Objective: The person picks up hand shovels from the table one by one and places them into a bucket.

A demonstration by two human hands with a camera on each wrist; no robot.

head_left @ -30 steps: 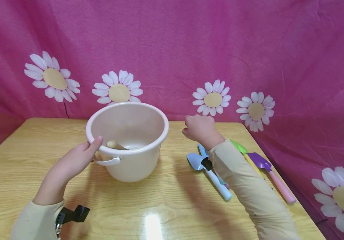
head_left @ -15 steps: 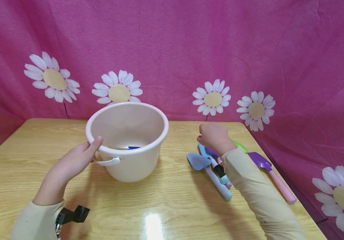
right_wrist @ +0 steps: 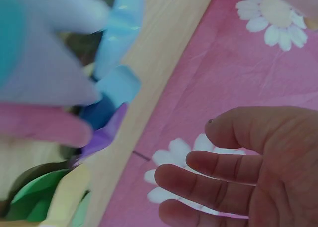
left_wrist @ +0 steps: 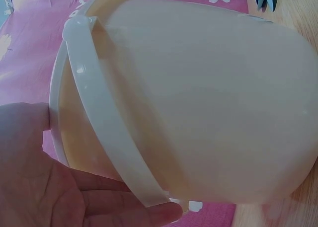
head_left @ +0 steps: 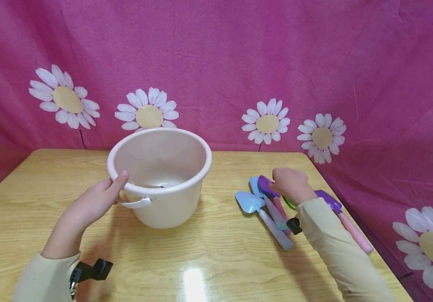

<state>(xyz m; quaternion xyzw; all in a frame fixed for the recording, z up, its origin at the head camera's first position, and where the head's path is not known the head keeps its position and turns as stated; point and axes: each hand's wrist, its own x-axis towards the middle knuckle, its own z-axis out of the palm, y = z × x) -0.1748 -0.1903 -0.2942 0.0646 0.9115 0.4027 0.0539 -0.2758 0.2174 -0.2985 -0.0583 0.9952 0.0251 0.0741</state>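
Observation:
My left hand (head_left: 88,207) grips the near left rim of a white plastic bucket (head_left: 165,209), thumb over the edge. In the left wrist view its fingers lie under the bucket's white carrying handle (left_wrist: 102,105). Only a sliver of something dark blue shows at the bucket's bottom. My right hand (head_left: 290,184) hovers over several small garden trowels; the right wrist view shows its fingers loosely bent, holding nothing. Below it a green trowel (right_wrist: 37,194) is mostly hidden in the head view. Just left lie a purple trowel (head_left: 266,184) and a light blue trowel (head_left: 249,202).
Another purple trowel (head_left: 327,199) with a pink handle lies along the right edge of the wooden table (head_left: 209,260). A pink cloth (head_left: 216,75) printed with white flowers hangs behind and to the right.
My right hand has moved right and toward me, from beside the bucket to above the trowels. A wooden handle in the bucket has sunk from sight. My left hand stays on the rim.

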